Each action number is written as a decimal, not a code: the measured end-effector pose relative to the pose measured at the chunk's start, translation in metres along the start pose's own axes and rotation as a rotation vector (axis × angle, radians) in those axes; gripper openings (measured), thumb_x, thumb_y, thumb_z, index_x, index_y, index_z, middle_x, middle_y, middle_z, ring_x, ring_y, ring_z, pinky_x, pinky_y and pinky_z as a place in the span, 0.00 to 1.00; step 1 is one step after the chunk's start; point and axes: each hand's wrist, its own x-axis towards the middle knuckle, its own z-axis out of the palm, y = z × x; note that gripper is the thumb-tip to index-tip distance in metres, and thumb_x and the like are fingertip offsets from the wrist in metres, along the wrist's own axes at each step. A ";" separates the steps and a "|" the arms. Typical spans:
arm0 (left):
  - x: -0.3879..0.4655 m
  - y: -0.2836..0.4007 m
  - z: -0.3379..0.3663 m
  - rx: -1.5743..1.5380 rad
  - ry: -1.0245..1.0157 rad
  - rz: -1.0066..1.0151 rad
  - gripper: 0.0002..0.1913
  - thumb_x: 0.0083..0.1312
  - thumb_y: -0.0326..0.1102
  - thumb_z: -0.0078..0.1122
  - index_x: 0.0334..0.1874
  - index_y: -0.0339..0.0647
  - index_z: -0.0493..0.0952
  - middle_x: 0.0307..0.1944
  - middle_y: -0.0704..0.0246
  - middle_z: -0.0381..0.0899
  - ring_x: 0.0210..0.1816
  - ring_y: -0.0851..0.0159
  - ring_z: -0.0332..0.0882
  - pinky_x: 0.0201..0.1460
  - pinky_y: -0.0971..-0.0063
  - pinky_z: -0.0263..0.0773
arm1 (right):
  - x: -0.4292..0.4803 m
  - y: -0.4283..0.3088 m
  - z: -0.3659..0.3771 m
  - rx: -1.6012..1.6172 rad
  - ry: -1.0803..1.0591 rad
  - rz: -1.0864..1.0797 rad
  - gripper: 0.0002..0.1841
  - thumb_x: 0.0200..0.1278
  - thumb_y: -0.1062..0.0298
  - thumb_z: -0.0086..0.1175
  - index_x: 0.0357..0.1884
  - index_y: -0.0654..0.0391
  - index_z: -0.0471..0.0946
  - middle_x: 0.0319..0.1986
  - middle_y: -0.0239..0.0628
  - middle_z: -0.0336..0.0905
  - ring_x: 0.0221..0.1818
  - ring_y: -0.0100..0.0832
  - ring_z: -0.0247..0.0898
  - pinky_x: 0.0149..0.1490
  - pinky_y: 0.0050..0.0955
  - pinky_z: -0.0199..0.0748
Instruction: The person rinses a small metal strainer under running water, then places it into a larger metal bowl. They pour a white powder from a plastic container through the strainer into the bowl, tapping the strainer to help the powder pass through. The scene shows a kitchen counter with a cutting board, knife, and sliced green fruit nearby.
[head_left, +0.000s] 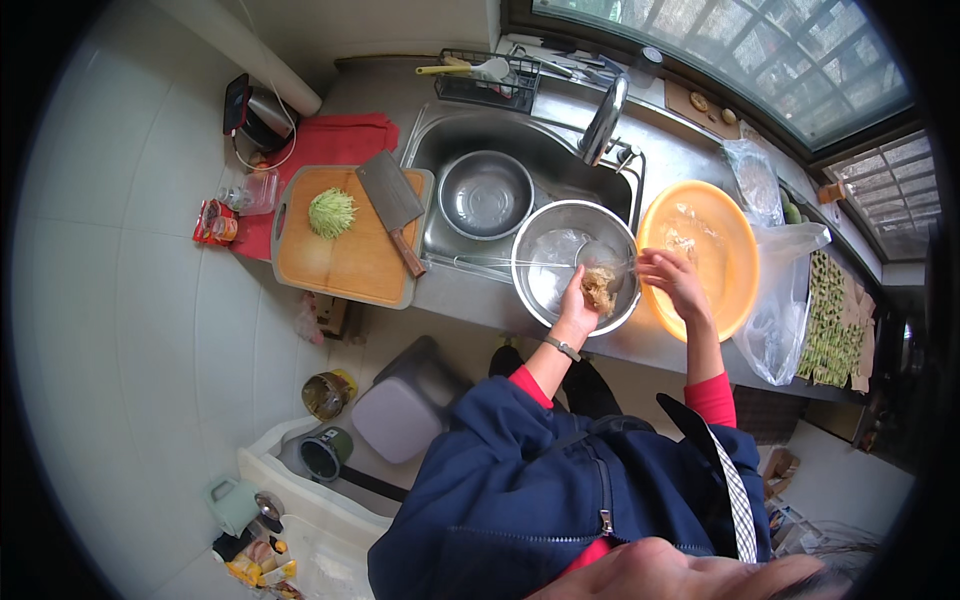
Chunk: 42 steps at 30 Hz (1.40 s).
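Observation:
My left hand (580, 309) holds a clump of brown, frilly food (599, 289) over the near right part of a steel bowl (527, 300). A wire-handled strainer (595, 257) lies across that bowl, its round end beside the clump. My right hand (670, 276) is raised over the left rim of an orange plastic basin (739, 277), fingers partly spread; whether something small is between them cannot be told. Some pale bits (681, 241) show in the basin. Shredded pale green vegetable (331, 213) is heaped on a cutting board (315, 268), with a cleaver (391, 195) at the board's right side.
Another metal bowl (486, 193) sits in the sink (555, 142), under the faucet (604, 124). Right of the basin are a plastic bag (776, 300) and cut green pieces (834, 322) spread on cardboard. A red cloth (345, 139) lies behind the board. Bins stand on the floor at left.

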 end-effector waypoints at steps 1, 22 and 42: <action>0.000 0.000 0.000 0.007 0.039 0.023 0.18 0.73 0.51 0.44 0.58 0.52 0.70 0.53 0.68 0.75 0.54 0.60 0.72 0.55 0.53 0.68 | 0.006 0.005 -0.015 -0.037 0.075 -0.053 0.17 0.70 0.64 0.47 0.55 0.60 0.75 0.48 0.38 0.79 0.50 0.32 0.76 0.54 0.29 0.72; 0.006 0.005 0.007 -0.141 -0.093 0.061 0.21 0.70 0.55 0.47 0.59 0.53 0.68 0.55 0.69 0.72 0.57 0.59 0.69 0.57 0.50 0.67 | -0.010 0.007 0.030 -0.076 0.103 0.001 0.15 0.69 0.66 0.48 0.50 0.65 0.76 0.39 0.43 0.80 0.35 0.29 0.80 0.36 0.26 0.77; -0.004 0.027 0.003 -0.143 0.078 0.092 0.21 0.65 0.57 0.57 0.52 0.53 0.71 0.48 0.71 0.74 0.50 0.63 0.71 0.47 0.58 0.72 | -0.044 0.077 0.067 -0.957 0.501 -0.018 0.14 0.65 0.61 0.55 0.34 0.64 0.75 0.16 0.42 0.74 0.18 0.39 0.76 0.26 0.36 0.72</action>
